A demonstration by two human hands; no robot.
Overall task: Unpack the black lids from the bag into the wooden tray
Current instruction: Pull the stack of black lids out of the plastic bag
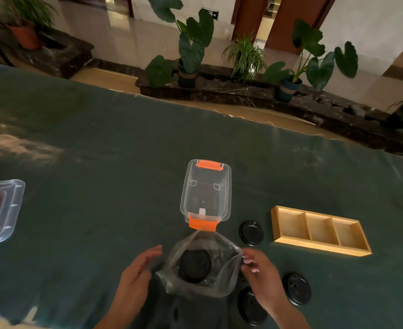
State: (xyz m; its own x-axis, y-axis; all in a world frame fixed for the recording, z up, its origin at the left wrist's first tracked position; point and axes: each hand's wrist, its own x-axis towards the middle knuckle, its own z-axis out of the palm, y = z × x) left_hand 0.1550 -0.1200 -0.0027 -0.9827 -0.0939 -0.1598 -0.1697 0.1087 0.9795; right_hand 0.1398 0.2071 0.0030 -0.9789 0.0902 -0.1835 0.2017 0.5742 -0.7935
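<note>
A clear plastic bag (pixel 221 281) stands open on the green table cloth in front of me, with one black lid (pixel 195 264) lying inside it. My right hand (pixel 262 279) pinches the bag's right edge. My left hand (pixel 136 279) hovers open just left of the bag, fingers spread. Three more black lids lie on the cloth: one (pixel 251 232) beside the tray, one (pixel 298 288) to the right of my right hand, one (pixel 251 309) partly hidden under my right wrist. The wooden tray (pixel 276 224) with three compartments sits to the right, holding nothing.
A clear plastic box (pixel 226 184) with orange latches stands just beyond the bag. Its clear lid (pixel 12 210) with an orange handle lies at the left edge. The table's far edge runs past potted plants (pixel 191 48) on a stone ledge.
</note>
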